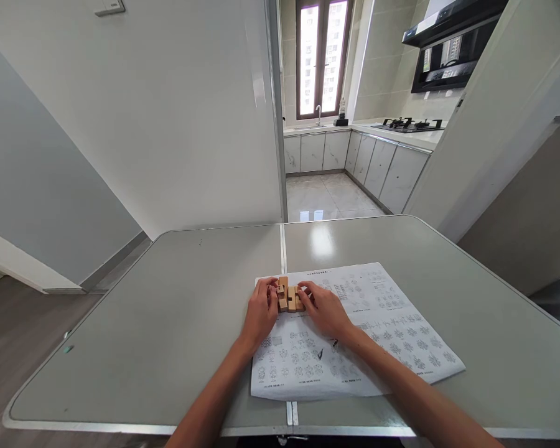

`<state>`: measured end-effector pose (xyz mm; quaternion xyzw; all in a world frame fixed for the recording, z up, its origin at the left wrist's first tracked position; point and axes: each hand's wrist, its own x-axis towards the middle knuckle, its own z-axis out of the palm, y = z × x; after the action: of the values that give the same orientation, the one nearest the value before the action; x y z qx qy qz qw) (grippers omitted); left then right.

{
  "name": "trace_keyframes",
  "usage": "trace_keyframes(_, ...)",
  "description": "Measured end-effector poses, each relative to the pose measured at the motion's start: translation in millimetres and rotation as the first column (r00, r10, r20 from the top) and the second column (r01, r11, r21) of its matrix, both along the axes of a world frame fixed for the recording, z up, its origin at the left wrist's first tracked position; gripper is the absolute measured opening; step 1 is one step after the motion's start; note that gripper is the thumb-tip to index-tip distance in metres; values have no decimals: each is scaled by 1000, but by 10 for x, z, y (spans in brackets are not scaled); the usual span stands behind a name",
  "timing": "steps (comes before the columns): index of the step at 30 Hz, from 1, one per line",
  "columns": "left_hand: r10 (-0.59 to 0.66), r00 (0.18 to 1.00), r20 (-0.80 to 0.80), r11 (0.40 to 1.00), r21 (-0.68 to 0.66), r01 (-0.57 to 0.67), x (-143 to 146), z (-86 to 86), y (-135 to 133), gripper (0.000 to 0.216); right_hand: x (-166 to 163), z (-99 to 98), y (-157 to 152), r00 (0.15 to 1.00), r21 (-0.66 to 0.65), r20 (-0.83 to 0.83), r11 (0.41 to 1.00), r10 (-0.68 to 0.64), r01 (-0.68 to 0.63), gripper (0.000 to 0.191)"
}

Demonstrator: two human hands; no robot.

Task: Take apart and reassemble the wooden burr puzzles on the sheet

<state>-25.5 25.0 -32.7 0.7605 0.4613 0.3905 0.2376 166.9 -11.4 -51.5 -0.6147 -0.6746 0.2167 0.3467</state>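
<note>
Several notched wooden puzzle blocks (pixel 290 297) stand close together on the upper left part of a printed paper sheet (pixel 308 389). My left hand (pixel 262 310) is curled against the left side of the blocks, its fingertips pressed on a piece there. From the right, my right hand (pixel 325 306) grips the block at that end between thumb and fingers. The sheet carries rows of small line drawings of interlocking shapes. Parts of the blocks are hidden behind my fingers.
The grey folding table (pixel 168 323) has a metal seam down its middle and a metal-trimmed edge. Small green bits (pixel 68 349) lie near its left edge. Beyond a doorway are kitchen cabinets (pixel 312 153), a gas hob (pixel 408 124) and a window (pixel 324 59).
</note>
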Motion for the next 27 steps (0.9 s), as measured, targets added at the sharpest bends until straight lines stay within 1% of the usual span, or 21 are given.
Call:
trace_keyframes(3, -26, 1000, 11, 999, -23, 26, -4, -7, -8, 23, -2, 7, -2, 1000, 1, -1, 1000, -3, 3, 30)
trace_keyframes(6, -26, 999, 28, 999, -38, 27, -2, -14, -15, 23, 4, 7, 4, 999, 10, -6, 999, -37, 37, 29)
trace_keyframes(11, 56, 998, 34, 998, 16, -56, -9, -7, 1, 17, 34, 4, 7, 993, 65, -52, 992, -105, 109, 27)
trace_keyframes(14, 121, 991, 55, 992, 11, -122, -52, 8, 51, 19, 42, 19, -3, 991, 99, -83, 989, -103, 111, 28)
trace_keyframes(17, 236, 965, 111, 971, -63, -230, -127, 22, 132, 22, 26, 47, -26, 997, 130, -69, 991, -24, 33, 34)
trace_keyframes(20, 344, 924, 167, 935, -149, -321, -204, 19, 224, 21, -11, 68, -72, 995, 144, 25, 984, 100, -102, 44)
trace_keyframes(22, 368, 912, 180, 925, -167, -341, -238, 1, 274, 20, -43, 71, -113, 971, 150, 94, 961, 220, -232, 48)
trace_keyframes(24, 374, 909, 185, 922, -177, -344, -255, -28, 309, 20, -79, 69, -156, 928, 149, 153, 920, 340, -362, 47)
trace_keyframes(27, 372, 910, 186, 922, -189, -338, -263, -70, 336, 20, -132, 67, -208, 874, 119, 215, 876, 436, -467, 45)
